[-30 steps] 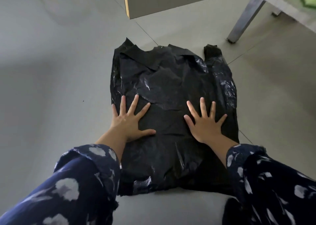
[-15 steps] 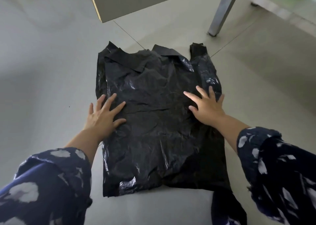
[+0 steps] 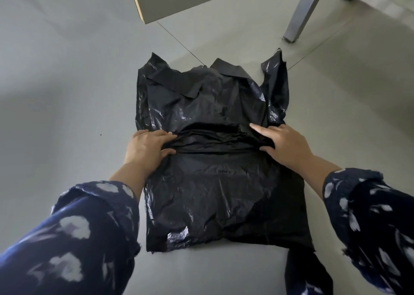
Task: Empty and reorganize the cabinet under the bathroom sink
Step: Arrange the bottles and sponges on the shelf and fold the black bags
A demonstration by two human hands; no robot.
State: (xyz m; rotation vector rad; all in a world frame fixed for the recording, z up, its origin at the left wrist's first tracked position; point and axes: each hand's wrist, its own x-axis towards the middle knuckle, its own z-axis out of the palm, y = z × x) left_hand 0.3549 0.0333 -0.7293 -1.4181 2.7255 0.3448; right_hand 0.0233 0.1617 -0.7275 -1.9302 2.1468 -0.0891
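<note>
Fingers of left hand (image 3: 146,145) and right hand (image 3: 285,143) curled, pinching raised fold across black plastic bag (image 3: 212,187).

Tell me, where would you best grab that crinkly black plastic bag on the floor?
Probably at the raised fold across the middle of the black plastic bag, from both side edges, as the left hand and right hand do; elsewhere it lies flat, offering nothing to pinch.

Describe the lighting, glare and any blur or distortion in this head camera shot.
Head view: soft, even daylight; bright glare patches on the crinkled black plastic bag; faint shadows on the grey floor; wide-angle stretching enlarges the sleeves at the lower corners; both hands, left and right, look sharp, with slight softness at the frame's top edge.
</note>
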